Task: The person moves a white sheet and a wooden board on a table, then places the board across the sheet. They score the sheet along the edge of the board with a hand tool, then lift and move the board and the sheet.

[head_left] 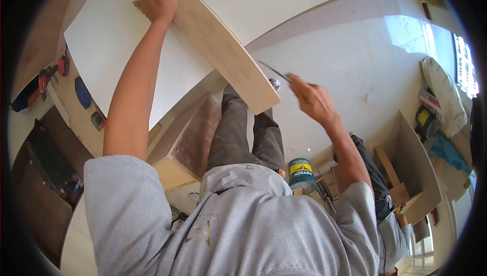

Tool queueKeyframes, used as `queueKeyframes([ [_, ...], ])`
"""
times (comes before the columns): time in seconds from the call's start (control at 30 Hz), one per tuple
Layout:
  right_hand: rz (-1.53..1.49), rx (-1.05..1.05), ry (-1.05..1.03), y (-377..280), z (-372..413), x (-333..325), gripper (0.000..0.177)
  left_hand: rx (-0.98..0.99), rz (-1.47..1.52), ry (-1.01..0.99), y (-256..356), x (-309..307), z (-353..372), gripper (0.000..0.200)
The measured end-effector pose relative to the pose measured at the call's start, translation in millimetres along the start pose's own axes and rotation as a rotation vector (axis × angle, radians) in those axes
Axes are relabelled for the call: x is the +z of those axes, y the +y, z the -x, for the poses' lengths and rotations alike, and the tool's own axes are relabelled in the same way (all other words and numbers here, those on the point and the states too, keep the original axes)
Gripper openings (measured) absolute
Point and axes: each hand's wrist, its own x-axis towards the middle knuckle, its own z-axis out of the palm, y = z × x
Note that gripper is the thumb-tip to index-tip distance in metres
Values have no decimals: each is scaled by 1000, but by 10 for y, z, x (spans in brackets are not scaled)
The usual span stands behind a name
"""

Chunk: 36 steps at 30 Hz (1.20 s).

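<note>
My left hand [156, 0] lies with its fingers spread at the inner edge of a long pale wooden board [223, 45], against a white panel [111, 38]. Its thumb is hidden from sight. In my closed right hand [314, 102] is a thin dark tool [274, 69] with a slim, slightly curved end; its exact kind does not show. The tool's tip points toward the board, just right of its edge and apart from it. Behind the board's near end a small shiny round object [275, 84] partly shows.
A Boysen paint can [302, 174] stands right of my legs. Brown wooden boxwork [187, 139] is at their left. A red drill [45, 79] lies far left. At lower right, another person in a grey shirt [394, 240] is near an open wooden cabinet [418, 169].
</note>
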Motion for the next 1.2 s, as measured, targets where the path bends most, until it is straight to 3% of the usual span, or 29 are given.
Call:
queueKeyframes([
  [0.13,-10,123,68,-308,229,-354,39,-24,-48,-2,-49,31,120,53],
  [0.3,-31,-49,142,-919,-174,-59,41,-48,-9,-9,75,-28,24,53],
  [0.5,35,-65,129,-817,-326,118,41,-43,13,-42,46,-43,1,53],
  [0.73,127,-83,93,-894,-252,-197,37,-59,-44,-3,27,50,3,52],
  [0.93,34,-28,200,-1065,-445,90,39,-40,32,26,-14,109,-4,51],
  [1.03,187,87,47,-579,177,35,38,-25,51,27,-35,119,14,51],
  [1.13,55,139,278,-604,457,-103,36,-23,88,36,-19,124,-1,50],
  [1.2,16,183,282,-911,360,-278,36,-43,45,9,-11,101,-16,50],
])
